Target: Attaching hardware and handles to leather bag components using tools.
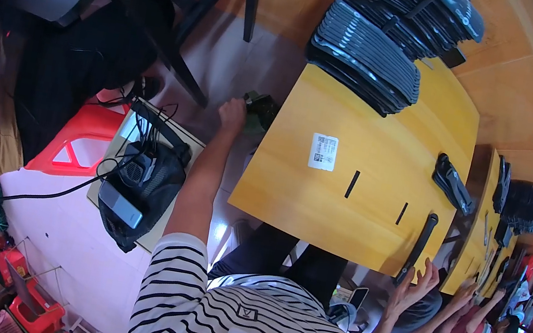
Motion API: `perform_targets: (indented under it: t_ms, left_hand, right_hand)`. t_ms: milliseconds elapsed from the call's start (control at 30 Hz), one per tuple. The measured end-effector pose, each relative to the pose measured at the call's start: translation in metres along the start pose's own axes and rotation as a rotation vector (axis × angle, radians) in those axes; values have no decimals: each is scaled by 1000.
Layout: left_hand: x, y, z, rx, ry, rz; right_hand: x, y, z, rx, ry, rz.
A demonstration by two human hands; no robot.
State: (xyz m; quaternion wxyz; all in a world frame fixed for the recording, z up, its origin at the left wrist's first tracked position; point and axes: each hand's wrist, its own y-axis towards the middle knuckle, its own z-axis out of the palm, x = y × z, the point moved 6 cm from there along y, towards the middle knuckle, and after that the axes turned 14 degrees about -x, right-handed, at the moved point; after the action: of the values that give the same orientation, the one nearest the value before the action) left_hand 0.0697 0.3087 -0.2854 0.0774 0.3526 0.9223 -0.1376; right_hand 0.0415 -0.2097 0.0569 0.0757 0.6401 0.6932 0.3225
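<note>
My left arm reaches out past the left side of the yellow table (338, 203). My left hand (232, 114) is closed at the edge of a dark green bag-like thing (260, 112), partly hidden beyond the table's side. At the table's near right corner, my right hand (417, 288) has its fingers apart. Its thumb side is close to the lower end of a black strap (418, 245); whether they touch I cannot tell. Two short black strips (352, 184) and a white printed label (323, 152) lie on the tabletop.
Stacked black padded pieces (370, 53) fill the table's far end. A folded black bundle (452, 183) lies at its right edge. On my left, a black bag (143, 188) with cables and a phone (121, 204) rests near a red stool (85, 136). People work on both sides.
</note>
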Motion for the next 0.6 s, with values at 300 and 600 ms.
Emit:
perform_targets:
  t_ms: [300, 600]
  left_hand:
    - [8, 13, -94, -130, -23, 98]
    - [57, 27, -219, -191, -83, 156]
  right_hand:
    - [-6, -18, -2, 8, 206, 50]
    - [13, -37, 4, 87, 432, 87]
